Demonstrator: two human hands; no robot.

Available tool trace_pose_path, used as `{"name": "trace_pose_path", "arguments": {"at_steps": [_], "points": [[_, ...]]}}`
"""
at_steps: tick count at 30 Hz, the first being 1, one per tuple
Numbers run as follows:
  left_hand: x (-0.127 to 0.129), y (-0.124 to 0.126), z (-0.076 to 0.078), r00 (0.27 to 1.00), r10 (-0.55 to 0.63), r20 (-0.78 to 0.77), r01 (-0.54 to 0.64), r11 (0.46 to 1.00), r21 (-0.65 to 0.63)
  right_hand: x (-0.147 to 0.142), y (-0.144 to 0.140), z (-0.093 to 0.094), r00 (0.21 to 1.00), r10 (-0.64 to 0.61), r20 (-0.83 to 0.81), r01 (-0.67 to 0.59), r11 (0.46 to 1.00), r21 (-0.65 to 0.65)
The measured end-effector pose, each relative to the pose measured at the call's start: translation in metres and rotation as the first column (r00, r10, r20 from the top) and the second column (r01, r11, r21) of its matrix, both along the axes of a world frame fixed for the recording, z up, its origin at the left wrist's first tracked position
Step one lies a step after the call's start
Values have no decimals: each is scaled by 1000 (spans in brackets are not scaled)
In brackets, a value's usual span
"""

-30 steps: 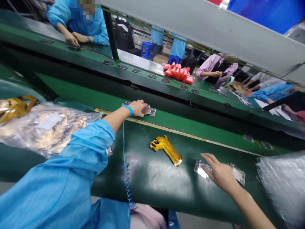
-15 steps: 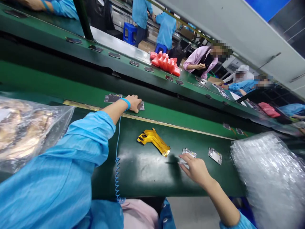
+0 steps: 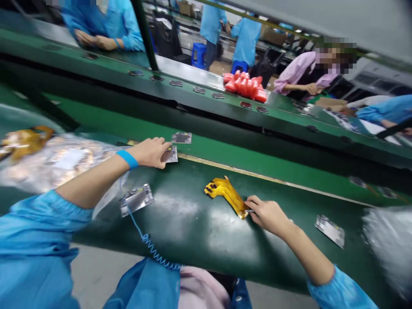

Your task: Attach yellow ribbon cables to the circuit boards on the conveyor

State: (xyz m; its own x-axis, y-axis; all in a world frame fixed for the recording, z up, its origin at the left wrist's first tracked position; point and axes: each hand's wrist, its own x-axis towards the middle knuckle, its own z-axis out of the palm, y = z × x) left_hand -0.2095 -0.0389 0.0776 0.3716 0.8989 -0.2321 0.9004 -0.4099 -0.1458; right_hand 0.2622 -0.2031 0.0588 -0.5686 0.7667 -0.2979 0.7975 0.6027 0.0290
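Two hands, two new spots

Both hands have moved in the last second. The left hand (image 3: 151, 152) was stretched far out onto the bright green belt (image 3: 225, 156), pressing on a small silver plate (image 3: 170, 154). Now it has pulled back toward the body, and the plate has come with it. The fingers lie flat on top of the plate with the thumb at its side; it looks pressed down and dragged, and I cannot tell if the fingers are really closed around it. A second small plate (image 3: 182, 137) sits just past the fingertips, still on the belt.

The right hand (image 3: 268, 214) was resting on a shiny plate farther to the right. It has let that one go and slid left. Now its fingertips are pinched together on the near end of the yellow strip (image 3: 225, 193), which lies flat on the dark green table (image 3: 199, 231) and stretches away from the grip toward the belt. Another plate (image 3: 330, 230) lies well off to the right of this hand.

A silver plate (image 3: 137, 198) lies near the left forearm, beside the blue coiled cord (image 3: 151, 249) that hangs from the blue wristband (image 3: 127, 159).

So it seems one plate is being brought in from the belt while the other hand picks up the yellow strip, maybe to join them.
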Motion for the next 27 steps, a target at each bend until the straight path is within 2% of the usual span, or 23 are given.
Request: {"name": "trace_pose_path", "arguments": {"at_steps": [3, 7, 10, 12, 16, 19, 22, 25, 27], "points": [[-22, -27, -1, 1000, 24, -16, -24, 1000, -15, 5, 4, -7, 998, 64, -14, -64, 997, 36], [-31, -52, -10, 999, 14, -46, -16, 999, -40, 6, 5, -9, 993, 115, -21, -114, 992, 56], [-37, -64, -15, 999, 17, -31, -19, 998, -59, 2, 4, -3, 997, 75, 15, -76, 997, 18], [-44, -67, -15, 1000, 2, 19, -1, 1000, -26, -2, 4, 1, 998, 33, 44, -33, 999, -14], [-48, -69, -13, 977, -119, 178, 114, 993, 38, -10, 5, 9, 995, -7, 95, 12, 999, -50], [-30, -72, -13, 920, -219, 324, 192, 975, 114, -16, 5, 12, 990, -22, 142, 32, 997, -72], [2, -78, -16, 852, -303, 427, 253, 952, 171, -16, 5, 11, 986, -75, 148, 86, 994, -73], [32, -83, -18, 764, -348, 543, 287, 937, 198, -8, 2, 6, 979, -197, 53, 199, 980, -31], [48, -86, -18, 698, -349, 625, 294, 936, 194, 0, 1, 2, 951, -296, -90, 298, 954, 9]]}}
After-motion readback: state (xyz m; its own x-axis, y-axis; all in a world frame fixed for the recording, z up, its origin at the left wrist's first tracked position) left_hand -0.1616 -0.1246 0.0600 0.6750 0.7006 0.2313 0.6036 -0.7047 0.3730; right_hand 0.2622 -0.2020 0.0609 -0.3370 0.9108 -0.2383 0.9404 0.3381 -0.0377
